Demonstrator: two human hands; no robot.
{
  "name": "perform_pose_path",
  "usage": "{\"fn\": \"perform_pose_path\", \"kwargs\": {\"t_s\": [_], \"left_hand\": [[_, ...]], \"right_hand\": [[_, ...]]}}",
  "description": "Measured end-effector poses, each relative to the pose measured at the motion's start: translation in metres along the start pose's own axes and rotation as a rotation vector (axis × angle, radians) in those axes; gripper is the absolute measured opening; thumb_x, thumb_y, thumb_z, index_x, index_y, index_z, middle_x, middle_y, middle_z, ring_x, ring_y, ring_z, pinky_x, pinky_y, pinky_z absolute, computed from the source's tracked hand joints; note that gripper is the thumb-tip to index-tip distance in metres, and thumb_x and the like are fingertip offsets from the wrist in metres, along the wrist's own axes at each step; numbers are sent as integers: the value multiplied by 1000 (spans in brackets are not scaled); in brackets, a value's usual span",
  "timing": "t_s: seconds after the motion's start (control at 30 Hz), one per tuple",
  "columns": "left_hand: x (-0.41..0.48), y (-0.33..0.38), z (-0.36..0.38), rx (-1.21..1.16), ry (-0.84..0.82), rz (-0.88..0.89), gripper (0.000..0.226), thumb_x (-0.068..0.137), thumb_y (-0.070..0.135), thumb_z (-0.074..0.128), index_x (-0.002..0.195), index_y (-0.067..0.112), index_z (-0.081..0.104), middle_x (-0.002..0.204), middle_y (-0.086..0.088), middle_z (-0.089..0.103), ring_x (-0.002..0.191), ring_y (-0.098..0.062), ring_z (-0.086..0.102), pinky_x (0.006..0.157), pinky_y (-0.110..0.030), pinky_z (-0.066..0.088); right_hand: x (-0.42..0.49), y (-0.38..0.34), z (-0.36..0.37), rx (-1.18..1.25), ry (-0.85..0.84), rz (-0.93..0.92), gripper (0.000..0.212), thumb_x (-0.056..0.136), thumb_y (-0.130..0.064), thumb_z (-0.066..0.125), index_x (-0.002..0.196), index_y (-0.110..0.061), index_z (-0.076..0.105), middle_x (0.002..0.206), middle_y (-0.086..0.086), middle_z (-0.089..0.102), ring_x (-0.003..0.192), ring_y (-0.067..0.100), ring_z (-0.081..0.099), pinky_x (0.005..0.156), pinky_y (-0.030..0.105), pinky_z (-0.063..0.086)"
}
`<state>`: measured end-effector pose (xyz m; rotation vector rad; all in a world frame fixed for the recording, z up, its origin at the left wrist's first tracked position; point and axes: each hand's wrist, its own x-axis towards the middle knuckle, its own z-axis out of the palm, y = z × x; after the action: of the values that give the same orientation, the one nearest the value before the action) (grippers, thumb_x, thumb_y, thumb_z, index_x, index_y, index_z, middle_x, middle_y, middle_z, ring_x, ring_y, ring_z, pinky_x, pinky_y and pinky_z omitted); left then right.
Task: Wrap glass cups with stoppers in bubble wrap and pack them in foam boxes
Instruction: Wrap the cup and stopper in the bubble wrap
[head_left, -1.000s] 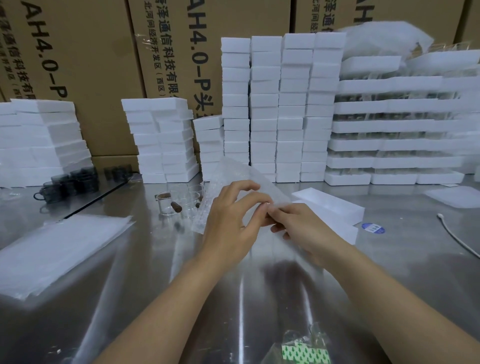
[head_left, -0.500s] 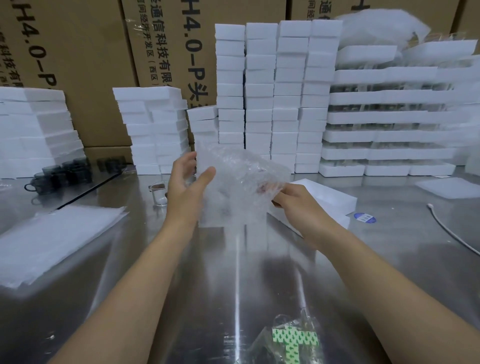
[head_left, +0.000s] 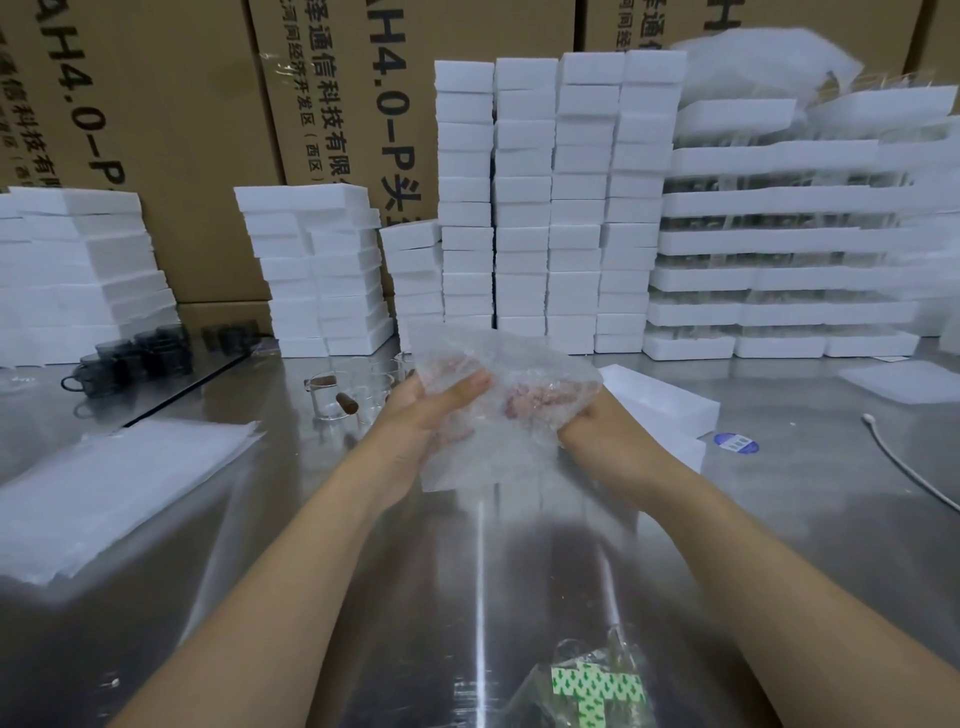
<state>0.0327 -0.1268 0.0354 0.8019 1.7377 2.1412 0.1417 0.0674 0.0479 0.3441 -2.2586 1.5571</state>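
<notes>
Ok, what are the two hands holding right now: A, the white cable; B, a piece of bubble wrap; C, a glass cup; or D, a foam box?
B: the left hand and the right hand both grip the bubble wrap, raised above the table, while a glass cup stands untouched behind them.

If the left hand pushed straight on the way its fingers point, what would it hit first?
The bubble wrap the left hand holds, then probably the right hand; depth is unclear.
</notes>
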Motion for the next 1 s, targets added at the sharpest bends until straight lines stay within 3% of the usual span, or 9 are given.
{"fn": "perform_pose_path", "kwargs": {"t_s": [0.1,0.23,0.37,0.47,0.57,0.67,0.73,0.87,1.0], "left_hand": [[-6,2,10,-9,-44,-3,100,61,56,102,146,19,63,139,-4,73,131,-28,69,117,-57,48],[-9,2,19,25,-86,1,101,60,60,101,146,24,61,139,-2,73,132,-28,68,117,-61,46],[-11,5,22,33,-66,13,109,56,71,97,147,24,61,140,2,72,133,-22,67,118,-55,46],[-12,2,22,108,-75,-25,106,53,83,90,140,27,67,137,8,74,130,-17,68,118,-53,48],[-12,2,21,147,-143,-36,97,59,84,87,138,32,68,136,10,74,131,-18,68,120,-54,45],[-7,10,14,38,-53,-2,105,60,82,89,146,28,64,146,7,68,138,-20,62,124,-57,39],[-5,15,9,-35,-21,3,108,64,75,92,153,24,58,154,0,62,144,-28,57,125,-60,36],[-6,10,10,-38,-102,18,62,82,48,91,134,19,74,140,-7,73,134,-29,66,121,-54,44],[-9,5,20,-52,-90,-4,119,61,58,100,156,4,52,156,-14,59,145,-32,56,126,-53,38]], "right_hand": [[-5,1,0,-58,-41,31,15,101,-23,67,111,-26,77,110,-12,78,106,3,72,88,21,57],[-9,-1,-3,-12,-84,59,26,103,-19,65,122,-35,74,117,-15,76,114,1,69,94,23,53],[-3,3,-1,159,-53,100,25,102,-16,68,127,-19,73,125,8,74,124,25,68,107,46,54],[-3,7,-2,249,8,84,14,96,-9,73,103,-19,80,102,5,79,96,15,75,81,30,61],[-4,13,-5,204,55,81,36,91,5,69,78,-26,79,76,-9,75,68,1,70,58,14,52],[-3,17,-4,202,48,72,46,87,3,72,60,-35,75,60,-19,67,52,-7,61,48,9,45],[-3,18,-4,206,62,61,33,80,-4,75,67,-35,78,67,-17,71,62,-4,65,55,12,50],[-2,20,-3,195,59,67,10,83,-6,72,91,-10,76,87,5,70,85,19,62,78,35,51],[-1,21,0,141,94,123,16,87,-2,64,94,12,59,88,13,58,85,24,51,77,42,43]]}}
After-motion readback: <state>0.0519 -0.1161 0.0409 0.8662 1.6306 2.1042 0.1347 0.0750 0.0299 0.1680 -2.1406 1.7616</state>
